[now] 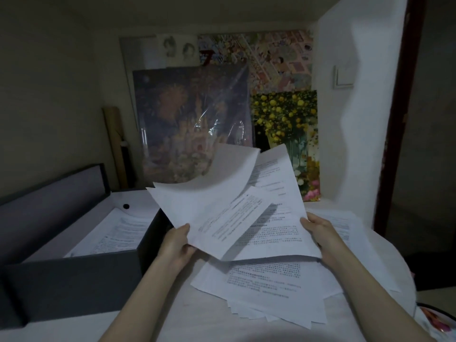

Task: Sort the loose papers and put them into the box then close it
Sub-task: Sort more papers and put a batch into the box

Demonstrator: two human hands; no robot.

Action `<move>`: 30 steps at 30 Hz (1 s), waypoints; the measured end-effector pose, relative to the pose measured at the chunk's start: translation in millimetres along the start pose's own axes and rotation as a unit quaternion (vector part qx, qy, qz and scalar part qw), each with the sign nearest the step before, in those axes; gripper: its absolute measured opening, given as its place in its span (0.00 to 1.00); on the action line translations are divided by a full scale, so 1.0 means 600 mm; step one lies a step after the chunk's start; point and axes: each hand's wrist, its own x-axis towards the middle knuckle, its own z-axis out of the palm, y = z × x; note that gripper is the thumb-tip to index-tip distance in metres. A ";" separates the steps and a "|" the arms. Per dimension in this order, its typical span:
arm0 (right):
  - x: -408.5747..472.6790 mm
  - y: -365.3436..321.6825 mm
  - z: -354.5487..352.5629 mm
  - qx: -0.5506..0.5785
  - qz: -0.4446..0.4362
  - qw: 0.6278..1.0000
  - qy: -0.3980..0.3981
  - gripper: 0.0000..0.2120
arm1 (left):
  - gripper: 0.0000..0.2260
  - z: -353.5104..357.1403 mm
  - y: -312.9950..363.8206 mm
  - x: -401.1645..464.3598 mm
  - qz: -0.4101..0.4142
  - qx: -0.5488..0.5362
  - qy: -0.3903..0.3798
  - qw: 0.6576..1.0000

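I hold a fanned bundle of printed white sheets (237,213) above the table. My left hand (179,243) grips its lower left corner and my right hand (320,233) grips its right edge. One blank sheet curls up at the back of the bundle. Under the bundle lies a loose pile of printed papers (266,290) on the white table. The dark grey box (74,280) stands open at the left, with its lid (49,193) raised behind it. Printed pages (116,233) lie inside it.
Framed pictures (195,119) and a flower painting (286,134) lean against the back wall. A cardboard tube (116,144) stands in the corner behind the box. More sheets (345,225) lie at the right. A colourful object (436,322) sits at the table's right edge.
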 end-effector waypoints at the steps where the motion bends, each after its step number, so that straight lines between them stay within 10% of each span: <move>1: 0.000 0.000 -0.001 0.000 0.012 1.000 -0.004 0.11 | 0.09 0.001 -0.003 0.000 0.004 0.049 -0.001 0.999; 8: -0.009 -0.001 0.005 -0.030 0.056 0.994 -0.093 0.10 | 0.09 0.011 -0.038 -0.016 0.100 0.300 -0.010 0.949; 20: -0.009 0.016 0.013 -0.134 0.018 0.982 -0.135 0.21 | 0.12 0.017 -0.061 -0.006 0.160 0.411 -0.004 0.898; 25: -0.012 0.016 0.013 -0.125 0.015 0.985 -0.117 0.23 | 0.41 0.008 -0.066 0.002 0.275 0.610 -0.008 0.743; 30: -0.018 0.013 0.016 -0.147 -0.003 0.982 -0.121 0.18 | 0.40 0.014 -0.068 -0.008 0.323 0.722 -0.162 0.591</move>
